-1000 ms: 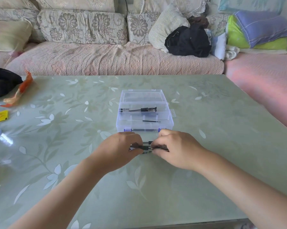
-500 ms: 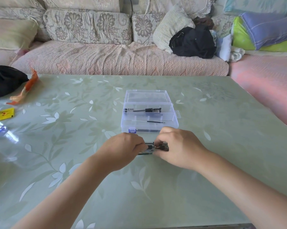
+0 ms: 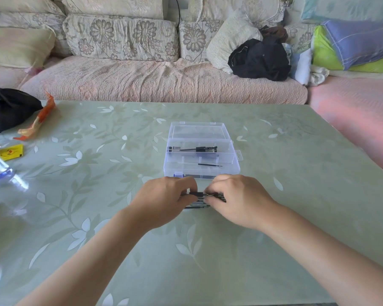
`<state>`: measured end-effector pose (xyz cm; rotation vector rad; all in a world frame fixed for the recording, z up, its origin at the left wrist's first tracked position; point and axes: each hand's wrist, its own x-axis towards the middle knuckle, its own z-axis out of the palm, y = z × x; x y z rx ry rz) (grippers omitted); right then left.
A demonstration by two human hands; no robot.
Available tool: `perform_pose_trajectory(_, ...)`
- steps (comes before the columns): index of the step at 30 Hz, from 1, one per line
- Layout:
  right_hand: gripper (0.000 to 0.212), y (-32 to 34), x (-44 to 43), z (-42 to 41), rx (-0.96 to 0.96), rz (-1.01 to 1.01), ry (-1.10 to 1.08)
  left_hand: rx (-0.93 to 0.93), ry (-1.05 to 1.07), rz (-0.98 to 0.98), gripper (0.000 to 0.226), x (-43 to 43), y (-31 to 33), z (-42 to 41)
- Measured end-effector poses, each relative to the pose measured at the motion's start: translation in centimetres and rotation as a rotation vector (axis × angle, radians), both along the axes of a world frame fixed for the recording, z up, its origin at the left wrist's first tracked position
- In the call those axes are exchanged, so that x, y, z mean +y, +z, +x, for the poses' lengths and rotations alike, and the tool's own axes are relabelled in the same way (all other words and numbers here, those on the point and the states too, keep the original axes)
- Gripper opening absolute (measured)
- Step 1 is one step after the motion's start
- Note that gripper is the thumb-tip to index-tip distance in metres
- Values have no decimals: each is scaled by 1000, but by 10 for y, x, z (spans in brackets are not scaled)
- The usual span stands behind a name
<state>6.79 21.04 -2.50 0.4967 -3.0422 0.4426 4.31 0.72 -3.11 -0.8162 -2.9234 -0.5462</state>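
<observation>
1. Head view, the grip: the left hand (image 3: pixel 164 203) and the right hand (image 3: pixel 238 200) meet knuckle to knuckle. Each pinches 1 end of a single pen (image 3: pixel 199 193) between thumb and curled fingers, so both grips are clenched on it.
2. Why so held: a hand at each end lets the parts be pushed or twisted along 1 axis. On that evidence the pen is probably being put together or capped, but the fingers hide the joint.
3. The pen: slim and level, crosswise to the viewer, just above the worktop (image 3: pixel 296 195). Only a short black section shows in the gap between the hands.
4. Beneath the hands: more dark loose pens (image 3: pixel 196 206) lie parallel on the worktop, partly covered, so their number cannot be told.
5. Just beyond the knuckles: a clear storage box (image 3: pixel 234 164) stands with its lid (image 3: pixel 197 131) thrown back, away from the person. It is presumably kept near so that finished pens travel little. Its far compartment holds boxed pens (image 3: pixel 194 149), seemingly 2. A thin refill (image 3: pixel 209 165) lies alone in the next compartment toward the person.
6. Periphery: a black bag (image 3: pixel 9 107) and a yellow card (image 3: pixel 10 152) sit at the left edge, well apart from the work. A sofa (image 3: pixel 164 82) stands behind.
</observation>
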Motion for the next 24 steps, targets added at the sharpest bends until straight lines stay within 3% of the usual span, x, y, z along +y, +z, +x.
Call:
perform_pose_trajectory(5, 11, 4, 0, -2, 29, -62, -70, 20, -20, -15, 23, 2, -3, 1)
perform_pose_trajectory(11, 44, 5, 1, -1, -20, -23, -43, -31, -25, -32, 28, 3, -5, 1)
perform_pose_trajectory(18, 16, 5, 1, -1, -8, -12, -19, -23, -35, 3, 19, 3, -3, 2)
perform_pose_trajectory(24, 13, 6, -1, 0, 38, -74, -81, -38, -20, 3, 15, 3, -2, 1)
